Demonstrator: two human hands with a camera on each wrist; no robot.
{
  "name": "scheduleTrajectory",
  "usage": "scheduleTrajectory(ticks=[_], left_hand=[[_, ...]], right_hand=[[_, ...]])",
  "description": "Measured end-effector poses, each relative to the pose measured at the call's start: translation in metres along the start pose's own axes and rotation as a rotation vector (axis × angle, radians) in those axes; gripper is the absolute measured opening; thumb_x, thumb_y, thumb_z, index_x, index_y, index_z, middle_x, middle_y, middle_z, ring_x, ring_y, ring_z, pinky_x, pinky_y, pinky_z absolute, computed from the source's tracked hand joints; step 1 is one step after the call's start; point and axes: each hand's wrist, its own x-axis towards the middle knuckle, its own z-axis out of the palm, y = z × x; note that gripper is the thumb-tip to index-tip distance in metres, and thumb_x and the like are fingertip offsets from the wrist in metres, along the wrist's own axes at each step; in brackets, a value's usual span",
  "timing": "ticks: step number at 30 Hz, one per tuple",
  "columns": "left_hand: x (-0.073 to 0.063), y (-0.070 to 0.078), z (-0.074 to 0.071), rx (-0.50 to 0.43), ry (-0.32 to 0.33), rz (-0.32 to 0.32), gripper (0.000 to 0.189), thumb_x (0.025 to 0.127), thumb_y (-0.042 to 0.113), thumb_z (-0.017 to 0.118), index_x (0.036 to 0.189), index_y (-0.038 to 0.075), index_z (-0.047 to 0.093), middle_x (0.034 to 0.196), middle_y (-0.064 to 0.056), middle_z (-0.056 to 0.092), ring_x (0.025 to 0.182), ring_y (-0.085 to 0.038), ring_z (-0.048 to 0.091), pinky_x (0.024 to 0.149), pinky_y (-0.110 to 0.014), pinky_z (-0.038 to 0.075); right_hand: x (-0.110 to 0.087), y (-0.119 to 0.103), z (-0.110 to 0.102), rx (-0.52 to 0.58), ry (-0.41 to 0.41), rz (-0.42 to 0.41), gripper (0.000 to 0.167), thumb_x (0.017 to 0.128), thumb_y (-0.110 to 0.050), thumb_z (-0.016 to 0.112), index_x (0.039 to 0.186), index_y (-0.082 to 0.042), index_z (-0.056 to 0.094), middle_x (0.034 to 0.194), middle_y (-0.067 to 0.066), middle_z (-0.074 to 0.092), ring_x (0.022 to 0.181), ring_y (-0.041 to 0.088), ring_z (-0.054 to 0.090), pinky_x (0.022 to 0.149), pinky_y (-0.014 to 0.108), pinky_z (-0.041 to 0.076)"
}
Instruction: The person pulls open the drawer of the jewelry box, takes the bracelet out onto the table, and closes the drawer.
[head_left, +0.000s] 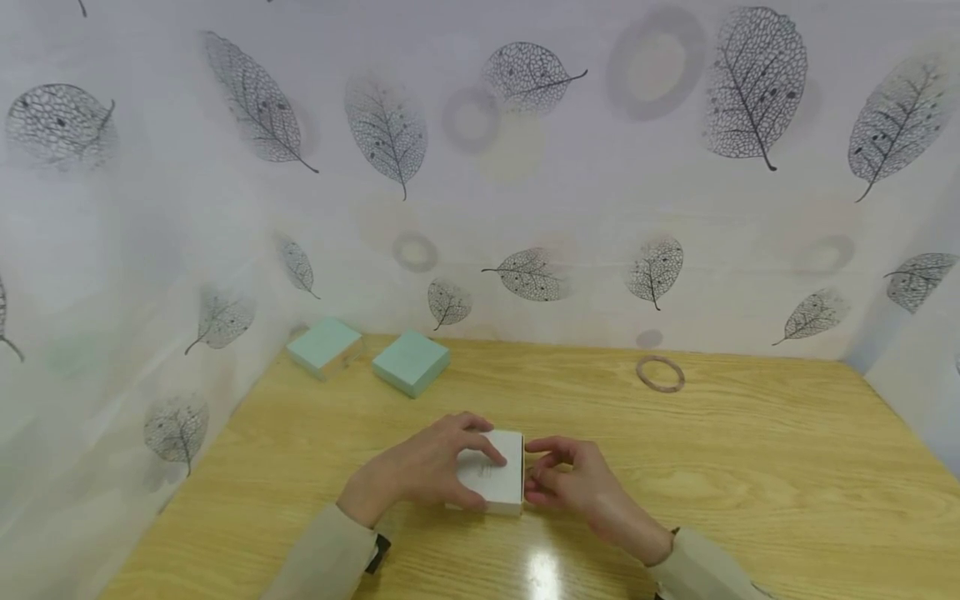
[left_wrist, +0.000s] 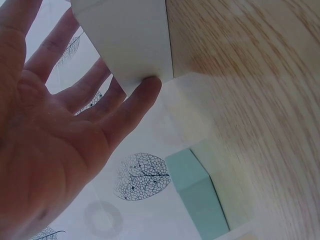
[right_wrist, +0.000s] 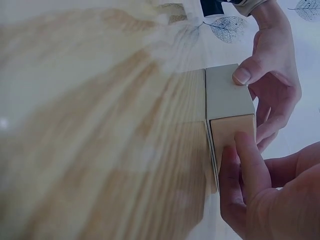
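okay so we've got a white box (head_left: 495,487) lying flat on the wood-grain table (head_left: 750,442), low and near the middle of our head view. edge-wise, the table's back edge meets a leaf-print cloth (head_left: 465,208) well beyond the box, and the side edges slant off to either side. as for elbow room — we see a wide run of wood right of the hands, plus a decent strip between the box and the mint box (head_left: 411,362) at back left, which has a second mint box (head_left: 325,346) just beside it. a pinkish ring (head_left: 664,388) lies near the back edge, well apart from everything.

left hand (head_left: 416,462) arches wide over the box, thumb on the near side, gripping it. right hand (head_left: 585,482) has bent fingers touching the tan end panel (right_wrist: 232,127) — whether they're pinching it, we can't tell.

looks-wise: squarish, crisp corners, faint printing on top that's too small for us to read, thin dark line along the right end.
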Motion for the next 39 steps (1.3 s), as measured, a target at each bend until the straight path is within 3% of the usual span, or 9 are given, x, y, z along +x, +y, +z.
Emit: scheduleTrajectory(ticks=[16,34,39], left_hand=[[-0.0007,0.0004,0.0005,-0.001,-0.003,0.005,0.043,0.079,0.038,0.088,0.119,0.03,0.074,0.152,-0.004,0.05,0.14,-0.028,0.047,0.115,-0.051,0.044],[-0.001,-0.002,0.0023,-0.003,0.014,0.005,0.044,0.078,0.038,0.088,0.119,0.03,0.074,0.152,-0.004,0.05,0.141,-0.029,0.047,0.115,-0.052,0.044],[-0.0019,-0.0023,0.0022,-0.005,0.016,0.015,0.043,0.08,0.038,0.087,0.12,0.029,0.074,0.153,-0.005,0.05,0.141,-0.029,0.047,0.116,-0.051,0.043]], right_hand=[[0.001,0.002,0.0021,0.002,-0.009,-0.008,0.042,0.096,0.011,0.055,0.138,0.013,0.051,0.106,0.018,0.06,0.085,0.017,0.072,0.08,0.03,0.064],[0.0021,0.0036,0.0069,-0.007,-0.003,-0.008,0.042,0.097,0.007,0.056,0.138,0.013,0.05,0.108,0.018,0.058,0.086,0.02,0.072,0.083,0.038,0.064],[0.0002,0.0005,0.0026,-0.073,-0.029,-0.021,0.041,0.098,0.002,0.058,0.137,0.012,0.052,0.11,0.021,0.061,0.089,0.021,0.072,0.082,0.037,0.064]])
